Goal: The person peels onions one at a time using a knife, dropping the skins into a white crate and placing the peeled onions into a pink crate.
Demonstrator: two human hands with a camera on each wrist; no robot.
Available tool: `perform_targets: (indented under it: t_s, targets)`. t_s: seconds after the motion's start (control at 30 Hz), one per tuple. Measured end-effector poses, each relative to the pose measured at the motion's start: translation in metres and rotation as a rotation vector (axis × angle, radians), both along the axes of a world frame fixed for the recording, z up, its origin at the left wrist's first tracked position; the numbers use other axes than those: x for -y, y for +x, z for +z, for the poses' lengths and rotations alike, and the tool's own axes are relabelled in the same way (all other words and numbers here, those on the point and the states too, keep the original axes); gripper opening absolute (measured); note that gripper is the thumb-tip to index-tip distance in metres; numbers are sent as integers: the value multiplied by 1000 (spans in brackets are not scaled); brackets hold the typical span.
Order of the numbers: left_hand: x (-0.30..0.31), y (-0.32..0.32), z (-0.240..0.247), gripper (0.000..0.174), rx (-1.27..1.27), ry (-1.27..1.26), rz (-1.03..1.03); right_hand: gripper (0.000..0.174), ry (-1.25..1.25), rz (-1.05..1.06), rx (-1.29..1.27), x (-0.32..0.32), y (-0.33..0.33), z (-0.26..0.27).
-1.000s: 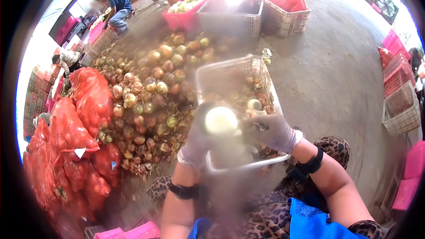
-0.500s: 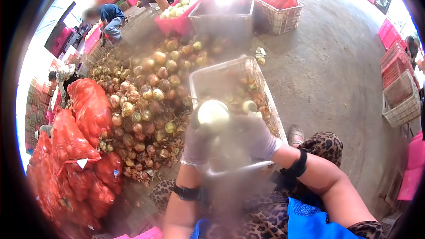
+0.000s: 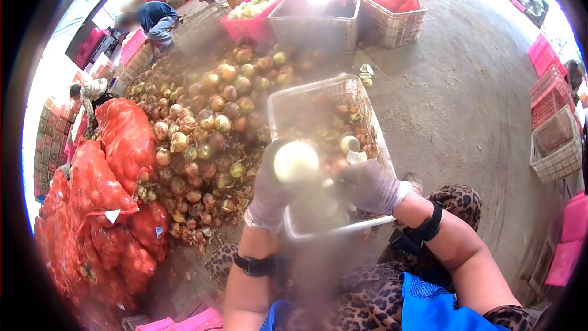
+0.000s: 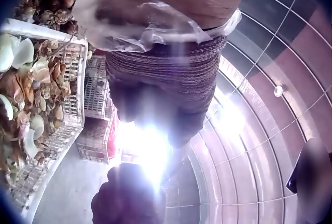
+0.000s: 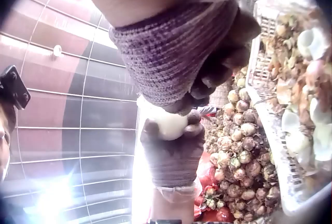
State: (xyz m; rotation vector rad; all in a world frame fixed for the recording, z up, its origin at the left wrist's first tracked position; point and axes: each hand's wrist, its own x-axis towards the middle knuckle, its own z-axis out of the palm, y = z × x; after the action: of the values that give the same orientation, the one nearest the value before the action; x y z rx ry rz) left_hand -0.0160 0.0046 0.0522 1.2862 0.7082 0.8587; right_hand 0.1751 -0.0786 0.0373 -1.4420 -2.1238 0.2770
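A peeled white onion (image 3: 296,162) sits in my gloved left hand (image 3: 269,189), above the near part of a white plastic crate (image 3: 343,230). Just to its right is my gloved right hand (image 3: 375,185), with curled fingers; the right wrist view shows it right against the onion (image 5: 170,125). I cannot tell whether the right hand holds a tool. Onion skins (image 4: 44,86) and thick pale peel pieces (image 4: 32,55) lie inside the crate. A round pale onion piece (image 3: 349,143) is also in there. Glare hides the space between my hands in the left wrist view.
A big heap of unpeeled onions (image 3: 208,122) spreads left of the crate, with red net sacks (image 3: 101,190) beside it. Farther off stand a pink crate of peeled onions (image 3: 251,12), a grey crate (image 3: 315,34) and a crate with red netting (image 3: 392,21). Other people (image 3: 159,21) work behind.
My right hand came in close against the onion half a second ago and is now drawn back to the right. The left hand still holds the onion over the crate.
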Motion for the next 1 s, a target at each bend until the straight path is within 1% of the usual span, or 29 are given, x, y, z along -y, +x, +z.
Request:
perform_targets:
  t_s: [0.07, 0.1, 0.17, 0.2, 0.27, 0.33, 0.37, 0.4, 0.5, 0.53, 0.57, 0.6, 0.7, 0.73, 0.77, 0.8, 0.83, 0.87, 0.93, 0.97, 1.0]
  targets:
    - [-3, -2, -4, 95, -51, 109, 12, 11, -2, 0, 69, 0, 0, -1]
    - [-2, -2, -3, 94, -46, 99, -1, 11, -3, -3, 103, 0, 0, -1]
    - [0, -2, 1, 93, -37, 78, -27, 10, -91, 26, 163, -6, 1, -6]
    - [2, -1, 0, 92, 6, -15, -84, 9, -135, 41, 193, -9, 0, -6]
    - [8, 1, -3, 93, 94, -201, -192, 8, -176, 26, 163, -9, -2, 6]
    - [9, -1, -25, 92, 407, -500, -278, 8, -201, 5, 155, -8, -3, 12]
    - [11, 3, -22, 94, 565, -649, -317, 8, -206, -8, 161, -8, -4, 13]
    - [18, 6, -8, 93, 475, -690, -194, 8, -211, -22, 169, -7, -5, 12]
    - [8, 6, -13, 90, 180, -530, -31, 28, -289, -168, 122, -10, -9, -7]
    - [6, 4, -31, 86, 81, -302, -49, 27, -309, -151, 153, -8, -11, -10]
    - [6, 5, -38, 82, -19, -76, -37, 26, -327, -135, 184, -7, -15, -6]
    - [2, -3, -39, 80, -28, -101, -125, 24, -342, -124, 214, -7, -17, -4]
    - [9, -4, -32, 69, -1, -217, -77, 12, -247, 179, 285, -18, -21, -28]
    - [7, -6, -40, 67, 37, -258, -75, 17, -359, 232, 107, -18, -17, -35]
    - [6, -7, -38, 67, 92, -339, -123, 21, -469, 283, -74, -16, -10, -43]
    - [6, -8, -34, 66, 142, -423, -167, 24, -511, 330, -184, -15, -7, -48]
    - [4, -12, -24, 65, 213, -547, -259, 26, -555, 377, -293, -14, -3, -54]
    - [4, -14, -17, 65, 287, -672, -352, 26, -534, 418, -328, -12, -1, -59]
    - [1, -17, -25, 65, 334, -682, -406, 26, -486, 501, -393, -11, 5, -63]
    - [-1, -18, -29, 64, 358, -685, -431, 29, -573, 481, -379, -12, 6, -57]
    - [1, -18, -32, 64, 377, -708, -395, 33, -659, 459, -366, -12, 8, -51]
